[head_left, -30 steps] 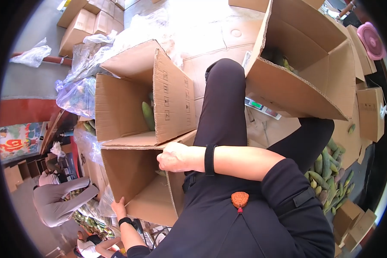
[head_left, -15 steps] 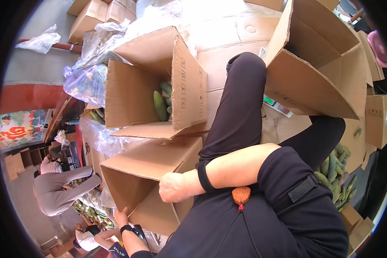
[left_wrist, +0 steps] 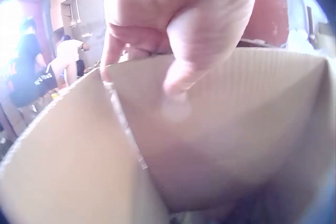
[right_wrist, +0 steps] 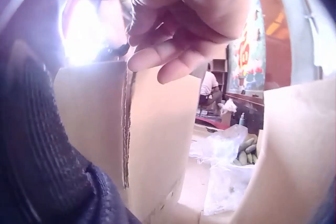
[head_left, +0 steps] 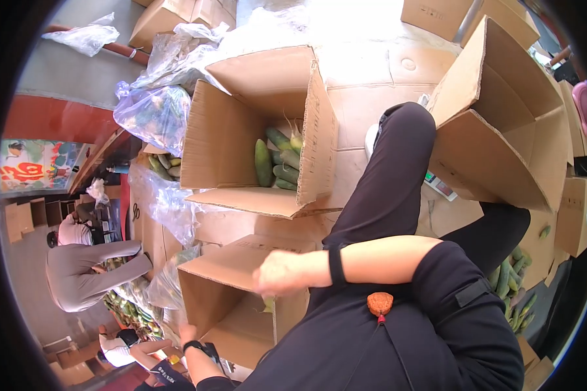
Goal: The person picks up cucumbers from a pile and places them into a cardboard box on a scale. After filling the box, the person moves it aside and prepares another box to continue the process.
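Observation:
An open cardboard box (head_left: 235, 326) lies tilted in front of the body in the head view. At its lower left corner my left hand (head_left: 188, 333) grips the rim; the left wrist view shows that hand (left_wrist: 178, 19) with the thumb inside the wall and a finger at the corner. My right hand (head_left: 284, 272), blurred, is over the upper flap's edge. In the right wrist view the right hand (right_wrist: 178, 29) has loosely bent fingers at the cardboard edge; whether they press on it is unclear. A second box (head_left: 215, 140) beyond holds several green vegetables (head_left: 263, 163).
Another open box (head_left: 496, 156) stands at the right, beside my knee and a scale (head_left: 442, 188). Green vegetables (head_left: 512, 277) are piled at the right. Plastic bags (head_left: 156, 116) lie to the left, where a bending person (head_left: 85, 274) and others are visible.
The head view has shifted, showing more of the vegetables inside the farther box. A wider gap separates the two left boxes. My right hand's fingers look looser at the flap; the left stays on the rim.

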The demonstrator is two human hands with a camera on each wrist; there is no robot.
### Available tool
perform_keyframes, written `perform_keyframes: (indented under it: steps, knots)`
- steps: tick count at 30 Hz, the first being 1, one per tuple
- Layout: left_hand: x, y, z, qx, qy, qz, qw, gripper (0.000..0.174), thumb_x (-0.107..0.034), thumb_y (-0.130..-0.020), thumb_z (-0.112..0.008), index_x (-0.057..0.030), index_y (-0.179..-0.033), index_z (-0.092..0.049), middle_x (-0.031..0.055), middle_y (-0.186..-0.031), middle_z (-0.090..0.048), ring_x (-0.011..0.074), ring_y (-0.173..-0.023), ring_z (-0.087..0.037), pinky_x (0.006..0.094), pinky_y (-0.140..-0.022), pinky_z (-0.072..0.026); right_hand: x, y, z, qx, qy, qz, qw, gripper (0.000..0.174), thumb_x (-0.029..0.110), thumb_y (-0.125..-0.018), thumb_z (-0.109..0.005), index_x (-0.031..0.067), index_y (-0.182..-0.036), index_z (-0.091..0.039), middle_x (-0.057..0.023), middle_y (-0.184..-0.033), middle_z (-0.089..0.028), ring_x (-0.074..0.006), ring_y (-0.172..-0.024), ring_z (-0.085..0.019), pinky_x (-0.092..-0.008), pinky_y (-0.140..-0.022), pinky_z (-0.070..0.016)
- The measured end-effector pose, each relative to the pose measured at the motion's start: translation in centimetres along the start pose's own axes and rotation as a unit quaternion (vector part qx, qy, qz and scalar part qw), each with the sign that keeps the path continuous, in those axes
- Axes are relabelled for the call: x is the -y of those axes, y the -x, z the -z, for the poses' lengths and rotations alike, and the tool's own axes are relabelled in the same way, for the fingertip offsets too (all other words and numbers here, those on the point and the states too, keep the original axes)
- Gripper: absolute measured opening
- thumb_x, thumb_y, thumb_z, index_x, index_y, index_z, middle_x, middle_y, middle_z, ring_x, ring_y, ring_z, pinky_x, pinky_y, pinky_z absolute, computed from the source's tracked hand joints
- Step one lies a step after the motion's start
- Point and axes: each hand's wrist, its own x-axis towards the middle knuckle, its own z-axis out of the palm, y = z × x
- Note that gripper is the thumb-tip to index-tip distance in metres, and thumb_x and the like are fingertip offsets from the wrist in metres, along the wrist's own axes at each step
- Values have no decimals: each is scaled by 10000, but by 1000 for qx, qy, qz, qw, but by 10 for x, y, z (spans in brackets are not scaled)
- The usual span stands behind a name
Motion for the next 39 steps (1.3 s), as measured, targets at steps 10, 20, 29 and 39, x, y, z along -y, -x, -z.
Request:
perform_keyframes:
  steps: [10,20,29,39]
  knots:
    - [-278,-70,278,-235,360,-217,877,578,-270,-844,-660,4,-1319,-479,215,-1180,-603,264,-1060,-601,348,-905,-469,-57,58,151,-294,224,-412,833,206,69,-846,-570,123,-1045,-561,-132,-909,-621,-334,-798,-621,-388,-695,-509]
    - [-427,-127,336,-123,329,-216,911,317,-114,-762,-738,6,-1048,-669,83,-868,-697,155,-751,-651,307,-704,-517,-92,40,182,130,522,-262,801,126,216,-786,-584,165,-673,-606,7,-698,-553,-189,-802,-534,-415,-981,-333]
    - [-373,-115,295,-194,300,-236,904,267,-125,-732,-721,-8,-972,-696,159,-833,-707,233,-760,-693,343,-695,-522,-56,18,151,207,507,-152,823,104,242,-759,-626,200,-729,-716,86,-737,-655,-126,-847,-580,-350,-754,-378]
    - [-304,-41,278,-187,266,-194,925,292,-62,-684,-729,39,-953,-683,182,-835,-700,238,-791,-689,353,-711,-531,-23,4,67,199,423,-63,882,117,232,-754,-591,175,-697,-676,68,-694,-623,-139,-783,-578,-378,-729,-372]
